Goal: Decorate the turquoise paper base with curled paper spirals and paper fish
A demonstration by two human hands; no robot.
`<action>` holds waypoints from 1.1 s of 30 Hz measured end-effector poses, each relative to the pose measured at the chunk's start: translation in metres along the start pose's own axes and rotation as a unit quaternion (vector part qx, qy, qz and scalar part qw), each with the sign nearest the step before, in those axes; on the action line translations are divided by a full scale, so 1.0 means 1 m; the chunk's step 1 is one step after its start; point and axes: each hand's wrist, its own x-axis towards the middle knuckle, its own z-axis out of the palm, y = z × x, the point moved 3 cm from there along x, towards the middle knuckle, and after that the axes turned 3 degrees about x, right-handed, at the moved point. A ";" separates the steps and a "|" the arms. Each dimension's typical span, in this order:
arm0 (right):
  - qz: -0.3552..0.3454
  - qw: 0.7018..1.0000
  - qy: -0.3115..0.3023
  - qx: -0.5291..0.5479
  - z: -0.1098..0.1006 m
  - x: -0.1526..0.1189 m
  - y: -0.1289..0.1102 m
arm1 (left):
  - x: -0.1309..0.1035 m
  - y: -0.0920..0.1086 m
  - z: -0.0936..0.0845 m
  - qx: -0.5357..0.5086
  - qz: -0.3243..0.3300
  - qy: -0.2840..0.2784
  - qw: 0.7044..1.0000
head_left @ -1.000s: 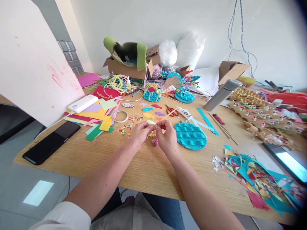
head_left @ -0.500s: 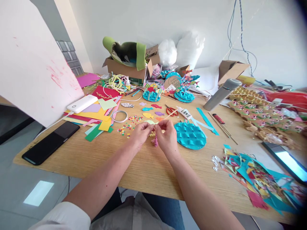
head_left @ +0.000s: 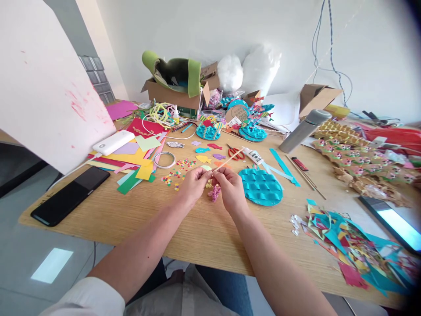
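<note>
- Found black phone (head_left: 70,196) lying flat near left edge of wooden surface (head_left: 98,215).
- Noted white power bank (head_left: 113,142) with cable, resting on stacked coloured paper (head_left: 144,169).
- Saw pale ring (head_left: 164,166) flat beside paper stack.
- Recorded confetti (head_left: 167,179) scattered in two patches, near left hand (head_left: 194,184).
- Observed left hand closed in pinch, thumb against fingers, at lower end of pale stick (head_left: 230,159).
- Noted paper fish (head_left: 203,150) in several colours, loose beyond hands.
- Saw pink clump (head_left: 214,194) on surface, between hands.
- Located pale stick above surface, slanting up and rightward from meeting fingertips toward scissors.
- Observed right hand (head_left: 233,186) likewise pinched on pale stick, just beside left fingertips; could not make out exact contact, partly hidden by fingers.
- Logged red-handled scissors (head_left: 238,153) beyond right hand, white glue tube (head_left: 253,155) next along.
- Found woven blue disc (head_left: 260,188) flat, just right of right hand.
- Noted blue strip (head_left: 284,166) crossing near paler one.
- Saw grey flask (head_left: 304,131) tilted, thin sticks (head_left: 305,176) in front.
- Recorded heap of paper scraps (head_left: 355,245), then lit phone (head_left: 391,221) at far right.
</note>
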 end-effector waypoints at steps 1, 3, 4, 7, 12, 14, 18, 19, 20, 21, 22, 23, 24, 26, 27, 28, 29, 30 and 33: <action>-0.004 1.000 0.000 -0.001 0.001 -0.001 -0.001 | 0.000 0.000 0.000 -0.006 -0.013 -0.004 1.000; -0.010 1.000 0.002 -0.004 0.002 -0.002 -0.001 | -0.001 0.001 0.000 -0.020 -0.038 -0.009 0.999; -0.011 1.000 0.004 -0.006 0.003 -0.003 0.000 | -0.001 0.001 0.000 -0.027 -0.048 -0.011 0.998; -0.016 1.000 0.012 -0.023 0.005 -0.004 0.002 | -0.001 0.000 0.001 -0.044 -0.064 -0.007 0.997; -0.013 0.998 0.024 -0.053 0.003 -0.005 0.005 | -0.002 -0.002 0.004 -0.083 -0.086 -0.008 0.993; -0.033 0.998 0.012 -0.051 0.002 -0.003 0.004 | -0.002 -0.001 0.004 -0.107 -0.106 -0.017 0.988; -0.083 0.995 -0.016 -0.050 0.001 0.000 0.000 | -0.002 0.000 0.002 -0.146 -0.133 -0.038 0.980; -0.085 0.995 -0.017 -0.055 0.001 0.000 0.000 | -0.001 0.000 0.001 -0.150 -0.134 -0.038 0.979; -0.083 0.994 -0.016 -0.064 0.001 0.000 0.001 | -0.001 0.000 0.001 -0.153 -0.132 -0.037 0.979; -0.080 0.994 -0.012 -0.074 0.002 0.000 0.001 | -0.001 0.000 0.001 -0.153 -0.128 -0.036 0.979; -0.078 0.993 -0.008 -0.086 0.002 -0.001 0.002 | -0.001 -0.001 0.002 -0.152 -0.124 -0.034 0.980; -0.076 0.992 -0.003 -0.100 0.002 -0.001 0.002 | -0.002 -0.003 0.003 -0.148 -0.119 -0.031 0.981; -0.076 0.990 0.001 -0.115 0.002 -0.002 0.003 | -0.002 -0.004 0.004 -0.143 -0.115 -0.029 0.983; -0.079 0.986 0.008 -0.149 0.001 -0.002 0.004 | -0.003 -0.007 0.007 -0.130 -0.104 -0.019 0.986; -0.081 0.983 0.013 -0.164 0.001 -0.003 0.004 | -0.004 -0.008 0.008 -0.121 -0.093 -0.013 0.988; -0.083 0.980 0.017 -0.178 0.000 -0.003 0.004 | -0.004 -0.008 0.010 -0.108 -0.075 -0.003 0.991; -0.084 0.979 0.020 -0.187 0.000 -0.002 0.005 | -0.005 -0.008 0.010 -0.094 -0.054 0.010 0.994; -0.084 0.978 0.022 -0.189 -0.001 -0.002 0.006 | -0.005 -0.008 0.011 -0.081 -0.034 0.021 0.996; -0.086 0.984 0.009 -0.158 -0.003 0.001 0.008 | -0.004 -0.007 0.011 -0.041 0.013 0.042 0.998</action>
